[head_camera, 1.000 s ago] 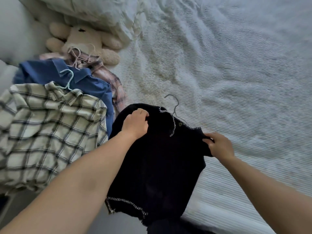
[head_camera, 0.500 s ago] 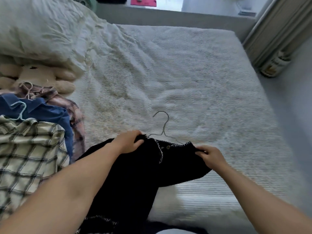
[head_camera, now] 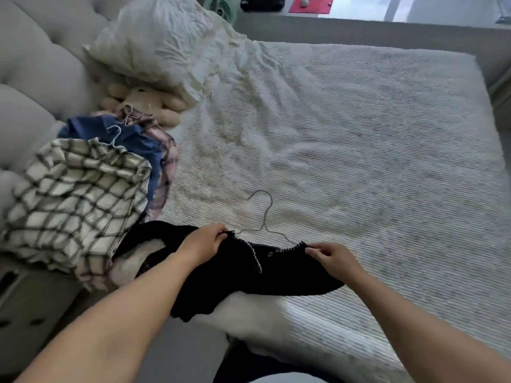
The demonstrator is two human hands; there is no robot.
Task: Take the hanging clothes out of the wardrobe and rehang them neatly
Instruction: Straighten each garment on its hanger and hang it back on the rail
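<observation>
Step in hand: black knitted cardigan with white-stitched edging (head_camera: 249, 275) lies lower centre on the white ribbed bed (head_camera: 359, 161). Left hand (head_camera: 203, 243) and right hand (head_camera: 331, 257) each pinch a shoulder, apparently over the grey wire hanger (head_camera: 264, 214). Next: seat both shoulders, then lift by the hook.

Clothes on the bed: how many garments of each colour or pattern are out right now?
Black cardigan, held at the shoulders by left hand and right hand: 1
Cream check shirt: 1
Blue shirt: 1
Pink plaid shirt: 1
Total: 4
</observation>
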